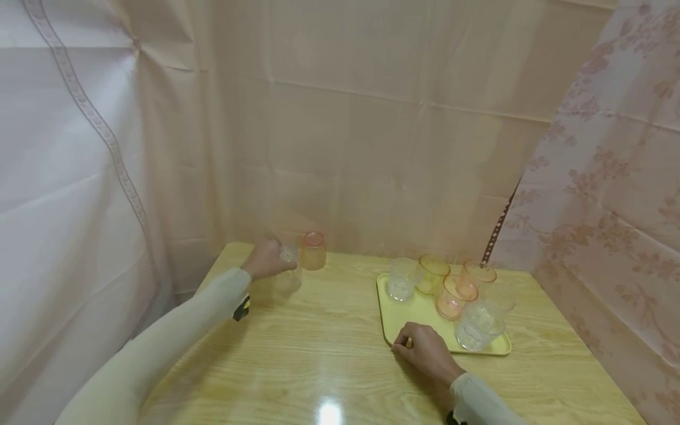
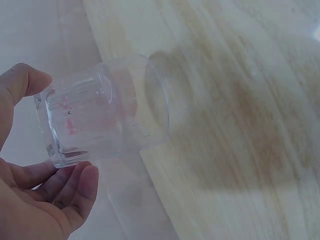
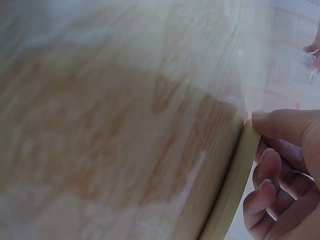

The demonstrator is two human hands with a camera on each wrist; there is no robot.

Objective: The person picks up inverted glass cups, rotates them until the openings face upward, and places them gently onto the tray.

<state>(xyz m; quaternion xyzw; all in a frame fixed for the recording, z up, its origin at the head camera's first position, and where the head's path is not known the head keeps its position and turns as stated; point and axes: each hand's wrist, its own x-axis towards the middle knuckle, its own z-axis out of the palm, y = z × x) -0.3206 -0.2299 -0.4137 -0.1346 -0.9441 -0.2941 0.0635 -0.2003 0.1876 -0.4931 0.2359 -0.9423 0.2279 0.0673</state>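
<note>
My left hand (image 1: 265, 258) grips a clear tumbler (image 2: 105, 110) by its base, thumb on one side and fingers on the other. In the left wrist view the tumbler's open rim points away from the palm, towards the wood-grain table. Right beside it in the head view, a pinkish-orange tumbler (image 1: 313, 255) stands upside down at the table's back edge. My right hand (image 1: 425, 351) pinches the front left corner of a yellow tray (image 1: 394, 324). Its thumb (image 3: 272, 122) lies at the tray's rim, with the other fingers curled.
On the tray stand several upright tumblers: a clear one (image 1: 402, 286) at the back left, a yellow one (image 1: 432, 277), orange-pink ones (image 1: 453, 304) and a clear one (image 1: 478, 330) at the front right. Hanging cloths (image 1: 372, 147) enclose the table (image 1: 297, 348) at the back and sides.
</note>
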